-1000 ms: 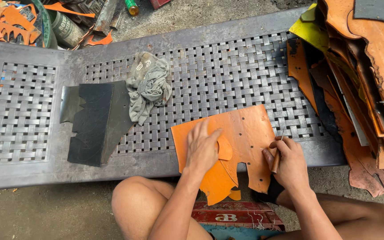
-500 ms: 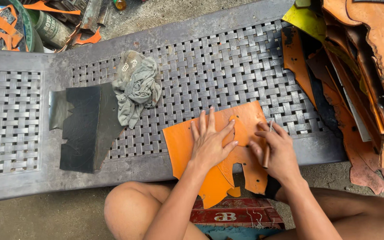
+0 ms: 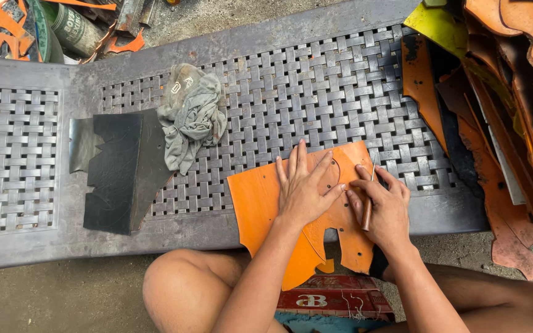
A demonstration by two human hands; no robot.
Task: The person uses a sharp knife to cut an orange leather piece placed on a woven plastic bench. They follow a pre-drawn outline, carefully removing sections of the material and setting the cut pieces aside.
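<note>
Pressing flat with fingers spread, the left hand (image 3: 300, 188) pins an orange leather piece (image 3: 260, 203) at lower centre of the frame on the woven metal bench (image 3: 266, 92); the right hand (image 3: 385, 206), fingers curled, grips a wooden-handled awl (image 3: 367, 208) against it.

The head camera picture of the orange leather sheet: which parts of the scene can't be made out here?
- Thin wooden-handled tool: its tip is too small to identify; the right hand wraps its handle.
- Flat orange leather sheet: the left hand covers its middle, so marks beneath are hidden.
- Pile of orange leather scraps: cut off by the right edge.
- Folded black sheet: its underside is hidden.
</note>
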